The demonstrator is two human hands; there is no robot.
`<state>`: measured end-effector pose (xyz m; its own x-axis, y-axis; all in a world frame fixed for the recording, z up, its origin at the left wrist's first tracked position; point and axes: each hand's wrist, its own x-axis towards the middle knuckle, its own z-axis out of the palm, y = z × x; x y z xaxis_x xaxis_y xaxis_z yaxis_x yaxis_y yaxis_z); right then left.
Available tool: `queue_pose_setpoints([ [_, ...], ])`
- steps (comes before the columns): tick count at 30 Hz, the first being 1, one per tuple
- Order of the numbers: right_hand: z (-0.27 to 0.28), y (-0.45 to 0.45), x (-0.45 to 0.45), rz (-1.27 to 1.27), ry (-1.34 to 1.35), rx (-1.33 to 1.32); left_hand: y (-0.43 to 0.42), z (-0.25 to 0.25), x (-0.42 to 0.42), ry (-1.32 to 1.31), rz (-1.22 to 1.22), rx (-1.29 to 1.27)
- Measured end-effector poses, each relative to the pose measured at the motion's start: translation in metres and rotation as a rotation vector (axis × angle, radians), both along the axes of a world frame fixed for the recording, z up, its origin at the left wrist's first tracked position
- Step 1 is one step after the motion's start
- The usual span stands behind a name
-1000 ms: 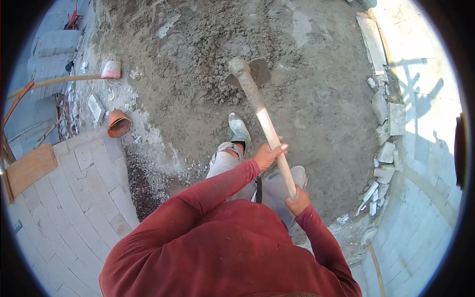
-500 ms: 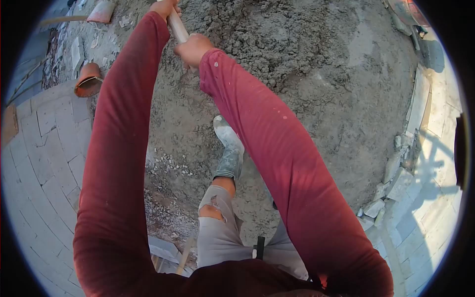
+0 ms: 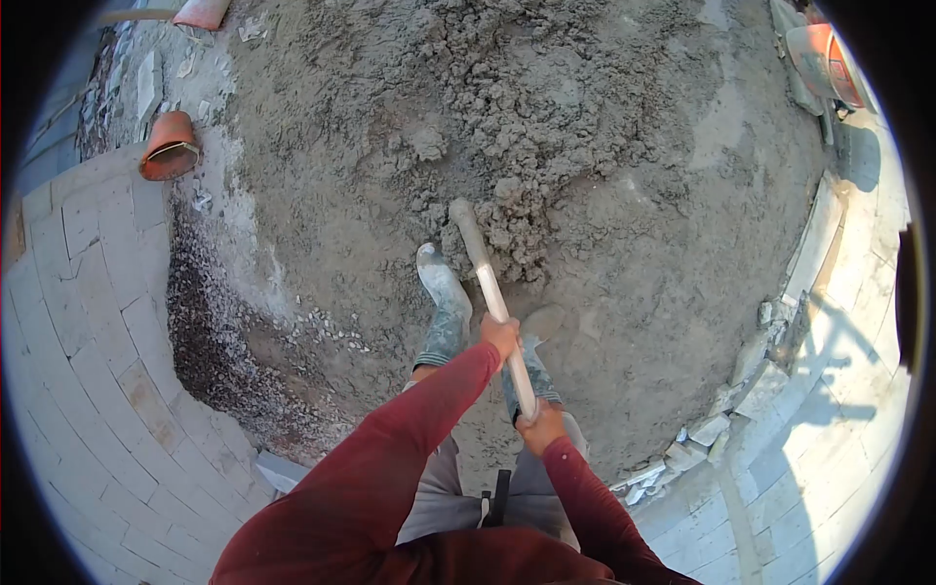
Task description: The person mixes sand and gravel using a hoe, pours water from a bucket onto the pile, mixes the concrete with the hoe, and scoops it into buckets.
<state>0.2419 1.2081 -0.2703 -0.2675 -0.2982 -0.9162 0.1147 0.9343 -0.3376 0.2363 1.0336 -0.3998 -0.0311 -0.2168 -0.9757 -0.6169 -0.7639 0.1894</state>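
In the head view, the left hand point(image 3: 501, 336) wraps round the hoe point(image 3: 493, 294) partway along its shaft; the right hand point(image 3: 542, 427) closes on the butt, nearer the body. Beyond both hands, the hoe's head meets the lumpy grey mix point(image 3: 531, 127), its blade hidden. The left boot point(image 3: 442, 283) is close beside, so a skewed pull could strike it, and clinging lumps might twist the shaft

My left hand point(image 3: 500, 337) grips the hoe handle point(image 3: 494, 294) mid-length, my right hand point(image 3: 542, 427) its near end. Hoe's far end at lumpy wet mortar point(image 3: 526, 146), ahead of my boots point(image 3: 444, 292). Orange bucket point(image 3: 170, 146) tipped at mortar's left edge; broken blocks point(image 3: 707, 429) along right edge.
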Motion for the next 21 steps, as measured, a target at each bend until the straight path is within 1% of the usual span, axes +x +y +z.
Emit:
queue_pose_setpoints([
  [1, 0.016, 0.022, 0.018, 0.007, -0.018, 0.002, 0.036, -0.019, 0.045, 0.036, 0.091, 0.112],
  [3, 0.038, 0.048, 0.052, 0.019, 0.023, -0.017, 0.042, 0.047, 0.039, -0.006, 0.088, 0.079],
  [5, 0.039, 0.017, 0.045, -0.062, 0.010, -0.035, 0.007, 0.069, 0.023, 0.151, 0.120, -0.004],
  [6, 0.025, -0.012, 0.030, -0.101, 0.019, -0.058, -0.023, 0.069, 0.004, 0.246, 0.136, -0.058],
  [7, -0.008, -0.049, 0.009, -0.109, 0.039, -0.179, -0.071, 0.072, -0.033, 0.342, 0.122, -0.157],
  [9, -0.054, -0.162, -0.068, -0.218, 0.165, -0.422, -0.184, 0.068, -0.119, 0.519, -0.005, -0.423],
  [10, -0.069, -0.222, -0.116, -0.248, 0.186, -0.532, -0.239, 0.068, -0.167, 0.580, -0.066, -0.545],
  [11, -0.088, -0.275, -0.160, -0.242, 0.259, -0.629, -0.288, 0.062, -0.213, 0.596, -0.103, -0.679],
  [12, -0.097, -0.323, -0.199, -0.321, 0.240, -0.666, -0.336, 0.056, -0.253, 0.554, -0.200, -0.729],
  [13, -0.108, -0.361, -0.232, -0.318, 0.286, -0.694, -0.377, 0.031, -0.287, 0.543, -0.195, -0.790],
  [14, -0.110, -0.384, -0.257, -0.330, 0.288, -0.671, -0.413, -0.001, -0.310, 0.543, -0.322, -0.796],
  [17, -0.135, -0.374, -0.259, -0.358, 0.065, -0.444, -0.393, -0.066, -0.313, 0.212, -0.451, -0.606],
  [18, -0.157, -0.347, -0.239, -0.327, 0.098, -0.417, -0.362, -0.101, -0.292, 0.175, -0.409, -0.562],
  [19, -0.173, -0.308, -0.212, -0.305, 0.136, -0.396, -0.323, -0.095, -0.272, 0.182, -0.418, -0.549],
  [20, -0.161, -0.270, -0.197, -0.246, 0.178, -0.355, -0.287, -0.105, -0.255, 0.200, -0.330, -0.569],
  [21, -0.154, -0.237, -0.176, -0.158, 0.236, -0.340, -0.250, -0.089, -0.238, 0.205, -0.293, -0.527],
])
